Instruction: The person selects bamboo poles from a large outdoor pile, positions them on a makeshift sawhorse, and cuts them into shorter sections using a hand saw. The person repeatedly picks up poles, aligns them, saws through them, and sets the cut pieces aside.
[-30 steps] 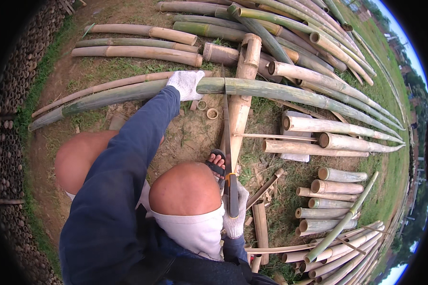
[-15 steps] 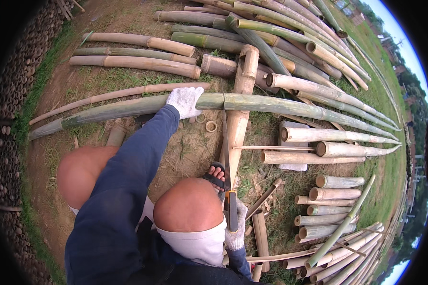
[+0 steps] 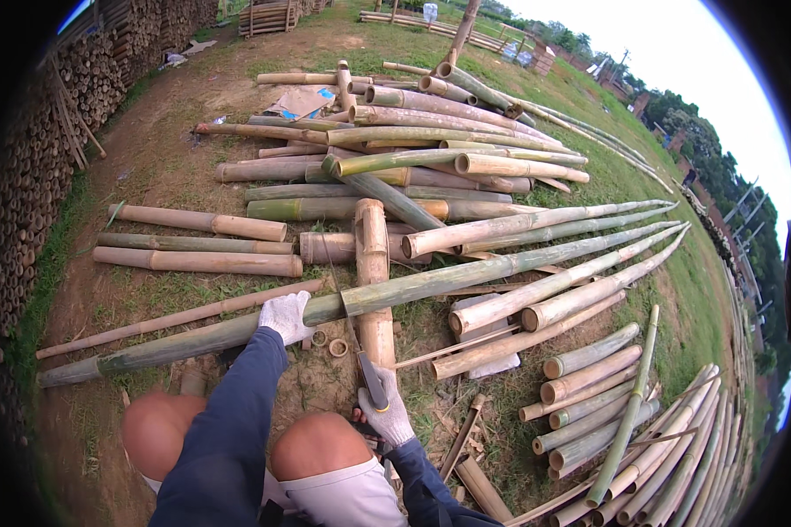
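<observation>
My left hand (image 3: 286, 318), in a white knit glove, is closed over a long green bamboo pole (image 3: 453, 276) and presses on its top. The pole lies across a thick tan bamboo piece (image 3: 378, 338), which runs lengthwise away from me. Gloved as well, my right hand (image 3: 390, 415) is wrapped round the handle of a handsaw (image 3: 372, 383) just in front of my knee. The saw's thin blade crosses the pole to the right of my left hand, at a dark line in the bamboo. How deep the blade sits cannot be made out.
Cut bamboo lengths (image 3: 198, 261) lie at left, and a big pile of poles (image 3: 448, 123) lies beyond. Short pieces (image 3: 593, 373) and stacked poles (image 3: 668, 470) are on the right. Small bamboo rings (image 3: 337, 348) rest on the dirt. A wall of stacked bamboo (image 3: 35, 184) stands far left.
My right hand has pushed the saw forward, away from me, so its handle is nearer the pole. My left hand stays on the pole. The view has tilted up, showing more distance.
</observation>
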The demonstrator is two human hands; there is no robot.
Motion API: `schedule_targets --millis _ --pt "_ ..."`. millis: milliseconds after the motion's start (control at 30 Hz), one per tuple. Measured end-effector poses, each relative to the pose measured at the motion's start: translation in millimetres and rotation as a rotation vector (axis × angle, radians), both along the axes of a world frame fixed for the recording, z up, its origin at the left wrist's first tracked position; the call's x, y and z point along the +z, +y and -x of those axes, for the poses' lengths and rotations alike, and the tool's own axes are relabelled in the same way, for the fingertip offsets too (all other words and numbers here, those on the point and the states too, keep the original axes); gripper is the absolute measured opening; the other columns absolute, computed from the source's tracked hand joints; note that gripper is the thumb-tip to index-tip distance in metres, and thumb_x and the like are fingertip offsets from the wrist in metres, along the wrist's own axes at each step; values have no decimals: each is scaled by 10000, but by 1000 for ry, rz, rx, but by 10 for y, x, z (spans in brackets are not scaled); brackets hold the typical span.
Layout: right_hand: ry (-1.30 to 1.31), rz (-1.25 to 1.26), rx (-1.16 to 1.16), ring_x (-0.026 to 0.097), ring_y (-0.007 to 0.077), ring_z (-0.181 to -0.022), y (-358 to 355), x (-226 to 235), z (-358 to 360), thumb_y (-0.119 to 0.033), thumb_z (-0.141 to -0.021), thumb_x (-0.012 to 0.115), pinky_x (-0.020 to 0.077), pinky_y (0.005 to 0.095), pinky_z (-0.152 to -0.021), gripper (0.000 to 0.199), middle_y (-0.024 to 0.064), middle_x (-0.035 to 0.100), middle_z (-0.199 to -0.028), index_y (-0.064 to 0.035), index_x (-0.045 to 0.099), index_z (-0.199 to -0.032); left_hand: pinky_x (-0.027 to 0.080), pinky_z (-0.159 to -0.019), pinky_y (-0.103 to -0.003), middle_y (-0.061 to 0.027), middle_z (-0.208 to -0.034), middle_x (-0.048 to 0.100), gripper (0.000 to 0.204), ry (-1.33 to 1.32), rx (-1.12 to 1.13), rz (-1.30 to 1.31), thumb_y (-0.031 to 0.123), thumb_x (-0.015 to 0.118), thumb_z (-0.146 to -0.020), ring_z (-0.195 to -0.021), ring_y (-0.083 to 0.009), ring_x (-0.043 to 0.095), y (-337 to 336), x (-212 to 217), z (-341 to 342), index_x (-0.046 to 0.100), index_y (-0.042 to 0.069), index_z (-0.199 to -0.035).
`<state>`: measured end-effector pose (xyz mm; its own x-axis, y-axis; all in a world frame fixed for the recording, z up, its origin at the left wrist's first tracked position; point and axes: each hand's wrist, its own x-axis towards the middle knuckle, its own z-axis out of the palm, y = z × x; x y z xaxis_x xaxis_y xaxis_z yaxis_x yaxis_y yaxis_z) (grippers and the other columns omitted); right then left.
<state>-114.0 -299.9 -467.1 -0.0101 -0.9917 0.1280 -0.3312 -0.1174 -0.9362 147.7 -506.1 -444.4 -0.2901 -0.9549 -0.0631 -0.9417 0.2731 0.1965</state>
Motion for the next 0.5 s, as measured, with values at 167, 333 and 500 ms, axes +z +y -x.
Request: schedule_targets --millis 167,333,500 --pt "57 -314 -20 690 326 -1321 1844 330 444 -49 -995 765 555 417 -1104 598 224 633 -1471 -18 528 -1543 611 -1007 -513 -170 -1229 784 786 -29 -8 50 568 909 -811 -1160 -372 776 11 -88 -30 644 111 -1394" --pt "21 -141 -11 689 269 -1312 788 302 202 -45 -1004 739 541 377 -1119 575 190 661 -1425 -22 532 -1539 606 -994 -515 -171 -1211 782 770 -50 37 56 548 906 -822 -1149 -367 772 17 -100 51 636 116 -1400" --pt "-75 101 -12 699 368 -1225 -751 34 -247 -139 -1037 707 552 445 -1059 507 224 657 -1324 -42 545 -1508 607 -985 -514 -181 -1223 775 790 46 51 62 464 959 -787 -1149 -390 765 23 -61 101 633 107 -1412"
